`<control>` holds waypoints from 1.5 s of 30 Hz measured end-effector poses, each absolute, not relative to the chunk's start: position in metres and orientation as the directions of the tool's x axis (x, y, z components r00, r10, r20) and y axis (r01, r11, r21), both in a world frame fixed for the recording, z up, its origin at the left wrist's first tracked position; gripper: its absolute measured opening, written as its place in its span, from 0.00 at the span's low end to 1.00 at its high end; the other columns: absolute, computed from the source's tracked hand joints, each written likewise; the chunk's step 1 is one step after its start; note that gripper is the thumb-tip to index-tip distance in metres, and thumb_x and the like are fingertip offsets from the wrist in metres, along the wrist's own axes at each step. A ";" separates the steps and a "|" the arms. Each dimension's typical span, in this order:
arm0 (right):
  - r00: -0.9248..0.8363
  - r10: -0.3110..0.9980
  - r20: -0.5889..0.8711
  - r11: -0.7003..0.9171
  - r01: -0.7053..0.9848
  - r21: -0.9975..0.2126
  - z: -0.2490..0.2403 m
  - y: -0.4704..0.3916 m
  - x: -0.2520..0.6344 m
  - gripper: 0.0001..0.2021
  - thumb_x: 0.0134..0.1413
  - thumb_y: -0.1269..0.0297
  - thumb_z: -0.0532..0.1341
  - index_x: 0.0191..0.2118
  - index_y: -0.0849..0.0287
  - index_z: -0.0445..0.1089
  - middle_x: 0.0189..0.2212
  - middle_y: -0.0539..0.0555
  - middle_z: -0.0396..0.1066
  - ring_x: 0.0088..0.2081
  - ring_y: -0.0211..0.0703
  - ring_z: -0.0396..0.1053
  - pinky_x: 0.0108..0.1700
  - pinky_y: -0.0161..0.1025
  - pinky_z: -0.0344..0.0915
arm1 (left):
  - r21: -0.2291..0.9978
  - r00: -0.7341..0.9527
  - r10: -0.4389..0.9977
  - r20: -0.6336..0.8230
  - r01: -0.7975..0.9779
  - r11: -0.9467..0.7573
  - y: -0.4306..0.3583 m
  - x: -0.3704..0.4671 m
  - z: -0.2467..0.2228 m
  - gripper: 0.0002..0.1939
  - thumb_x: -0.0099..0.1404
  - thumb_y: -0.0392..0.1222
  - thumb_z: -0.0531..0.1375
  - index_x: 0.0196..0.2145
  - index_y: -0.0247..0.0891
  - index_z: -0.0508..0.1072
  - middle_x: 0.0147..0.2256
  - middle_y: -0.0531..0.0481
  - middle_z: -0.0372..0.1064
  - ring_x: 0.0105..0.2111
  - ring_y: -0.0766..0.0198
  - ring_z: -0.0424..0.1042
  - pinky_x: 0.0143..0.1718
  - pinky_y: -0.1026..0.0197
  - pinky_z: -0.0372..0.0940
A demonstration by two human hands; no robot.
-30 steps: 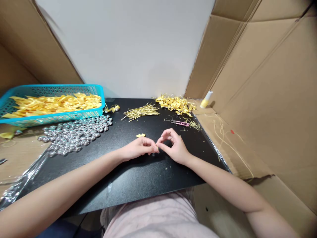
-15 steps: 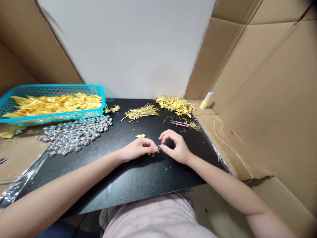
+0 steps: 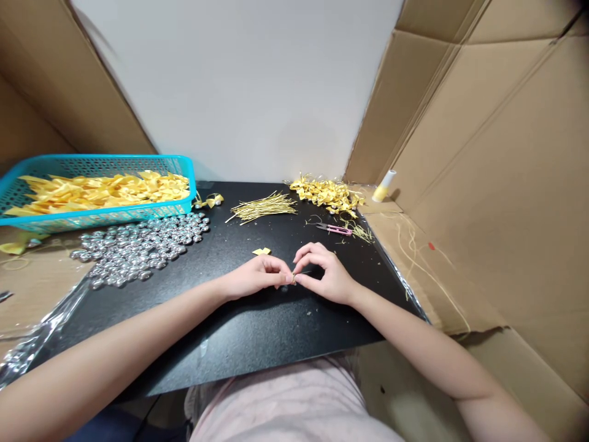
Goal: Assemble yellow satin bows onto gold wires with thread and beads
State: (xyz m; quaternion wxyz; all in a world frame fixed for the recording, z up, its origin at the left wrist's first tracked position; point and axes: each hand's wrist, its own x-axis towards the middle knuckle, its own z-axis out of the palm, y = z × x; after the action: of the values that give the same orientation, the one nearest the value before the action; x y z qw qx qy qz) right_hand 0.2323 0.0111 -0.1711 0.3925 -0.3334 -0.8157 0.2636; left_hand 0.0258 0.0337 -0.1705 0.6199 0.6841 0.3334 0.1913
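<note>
Over the middle of the black table, my left hand pinches a thin yellow thread between thumb and forefinger. The thumb and fingertips of my right hand close on the same thread, almost touching the left fingertips. Whatever else lies inside the left fingers is hidden. Just beyond my left hand is a yellow ribbon bow. Pink-handled thread snips rest past my right hand, beside yellow thread scraps.
A turquoise basket of yellow bows stands at the left, with many shiny silver bell-like balls before it. Gold twist ties lie at the back, near a heap of finished-looking bows. A thread cone stands on cardboard, right.
My right fingertips have moved slightly left and closed together on the thread. The small thread loop seen between the hands is now mostly covered. My left hand stays in place.
</note>
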 end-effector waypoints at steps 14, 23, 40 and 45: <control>-0.614 0.709 0.345 0.613 0.296 -0.733 -0.170 0.015 0.233 0.05 0.54 0.67 0.65 0.30 0.58 0.68 0.38 0.53 0.69 0.42 0.42 0.65 0.50 0.43 0.59 | 0.969 0.761 0.628 -0.161 0.242 -0.044 0.039 0.021 -0.179 0.16 0.59 0.50 0.62 0.27 0.31 0.74 0.22 0.55 0.62 0.24 0.71 0.56 0.25 0.67 0.50; -0.629 0.703 0.331 0.610 0.294 -0.736 -0.169 0.017 0.237 0.05 0.57 0.66 0.61 0.31 0.58 0.66 0.40 0.54 0.68 0.43 0.44 0.64 0.52 0.46 0.58 | 0.975 0.745 0.648 -0.157 0.220 -0.017 0.038 0.023 -0.178 0.15 0.58 0.50 0.63 0.27 0.33 0.75 0.25 0.52 0.67 0.26 0.69 0.61 0.29 0.67 0.56; -0.540 0.825 0.168 0.273 0.121 -0.954 -0.175 0.015 0.232 0.13 0.54 0.54 0.63 0.30 0.59 0.66 0.31 0.51 0.67 0.32 0.37 0.65 0.36 0.37 0.66 | 0.965 0.516 0.840 -0.167 0.261 0.031 0.027 0.032 -0.175 0.17 0.52 0.52 0.65 0.26 0.32 0.77 0.15 0.58 0.54 0.18 0.73 0.47 0.18 0.66 0.40; -0.552 0.812 0.192 0.337 0.174 -0.925 -0.173 0.016 0.235 0.10 0.56 0.58 0.62 0.30 0.59 0.66 0.32 0.51 0.67 0.32 0.38 0.66 0.37 0.37 0.65 | 0.964 0.512 0.845 -0.154 0.264 0.016 0.026 0.033 -0.178 0.17 0.53 0.52 0.65 0.26 0.32 0.78 0.14 0.59 0.52 0.18 0.73 0.45 0.19 0.65 0.40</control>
State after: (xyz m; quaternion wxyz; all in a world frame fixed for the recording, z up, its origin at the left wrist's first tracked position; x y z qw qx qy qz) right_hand 0.2354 0.0157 -0.1728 0.3385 -0.3309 -0.7443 0.4711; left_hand 0.0326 0.0265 -0.1777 0.5729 0.6540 0.4239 0.2538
